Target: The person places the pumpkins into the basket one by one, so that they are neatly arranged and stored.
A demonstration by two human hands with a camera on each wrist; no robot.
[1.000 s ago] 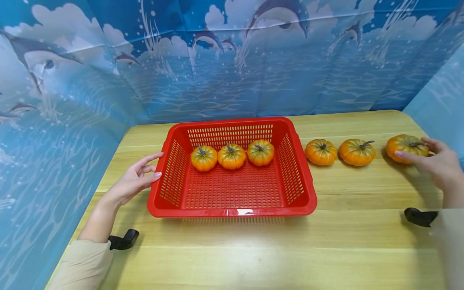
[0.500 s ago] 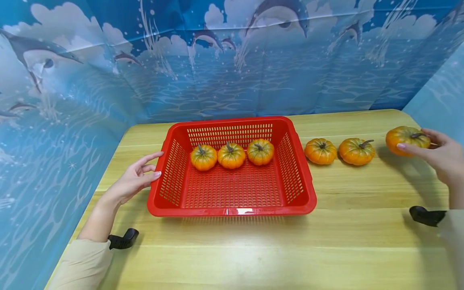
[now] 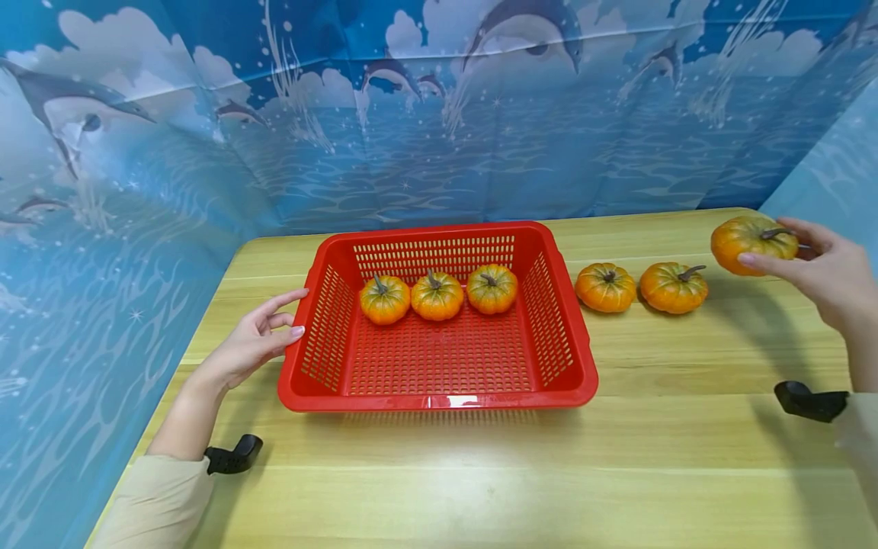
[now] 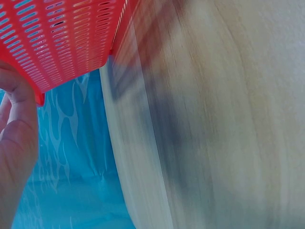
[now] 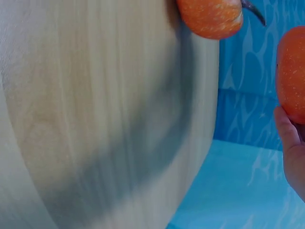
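My right hand holds a small orange-and-green pumpkin above the table's right side, thumb in front and fingers behind. In the right wrist view, that raised pumpkin shows at the right edge. My left hand grips the left rim of a red plastic basket; in the left wrist view its thumb bends against the basket's edge. Inside the basket, three pumpkins sit in a row toward the back. Two more pumpkins lie on the table between the basket and my right hand.
The basket stands on a light wooden table with rounded back corners. Blue curtains printed with dolphins and waves hang behind it and at both sides. Each wrist carries a black camera mount.
My right hand has lifted the pumpkin off the table, then moved it slightly left and higher. The left hand, basket and other pumpkins stay in place.
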